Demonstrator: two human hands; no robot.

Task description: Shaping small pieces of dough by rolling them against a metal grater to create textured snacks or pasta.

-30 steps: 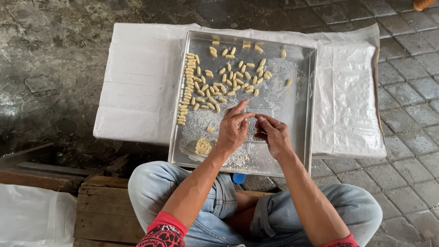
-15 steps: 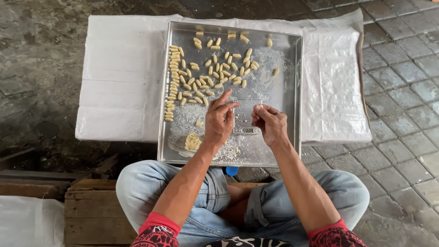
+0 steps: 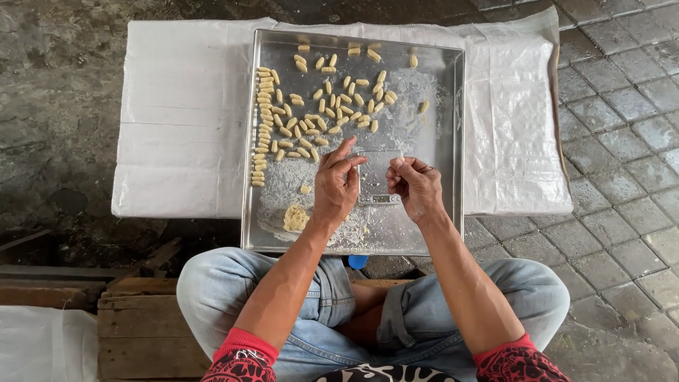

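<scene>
a small bit of dough, barely visible, appears pinched between the closed fingers of the left hand (image 3: 336, 185), beside the curled right hand (image 3: 416, 185), above a metal scraper (image 3: 378, 177) in the floured tray (image 3: 457, 141); shaping seems underway, needing careful rolling next.

Both forearms reach forward; left hand (image 3: 337, 185) and right hand (image 3: 416, 187) hover close together, fingers curled, fingertips pinched.

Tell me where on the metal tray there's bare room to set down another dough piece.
Free: the tray's right strip, between the lone dough piece and the right hand, and the floury near edge below both hands. Crowded: the far left, with the dough pieces and the row along the left wall. The dough lump sits beside the left hand.
</scene>
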